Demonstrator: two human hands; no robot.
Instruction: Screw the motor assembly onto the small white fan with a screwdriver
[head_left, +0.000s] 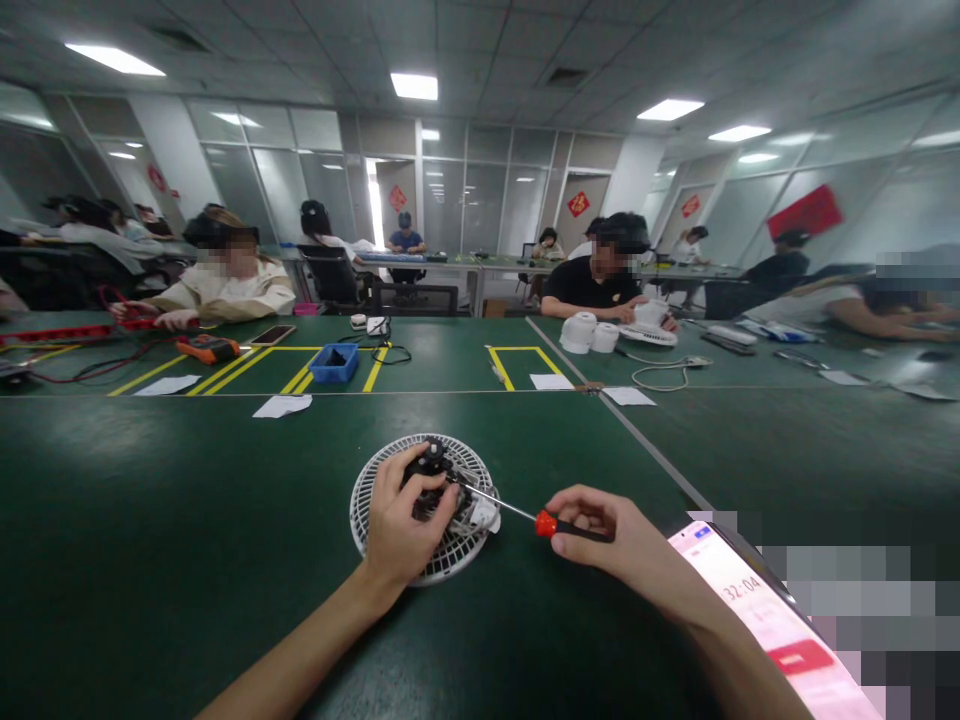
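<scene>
A round white fan grille (365, 505) lies on the green table, with a dark motor assembly (433, 452) on top of it. My left hand (405, 525) is closed around the motor, its fingers curled over the dark parts. In my right hand (600, 525) is a screwdriver (546, 523) with a red and black handle. Its long metal shaft slants up to the left, and the tip meets the motor near my left fingertips, where the exact contact is hidden. White wires and a small white part (484, 514) rest at the grille's right side.
A lit phone (750, 600) lies to the right of my right forearm. Beyond the grille are a blue bin (334, 363), paper slips (283, 405) and yellow tape marks. Across the table, a person in black (592, 285) handles white fan parts, and another person (232, 280) sits at the left.
</scene>
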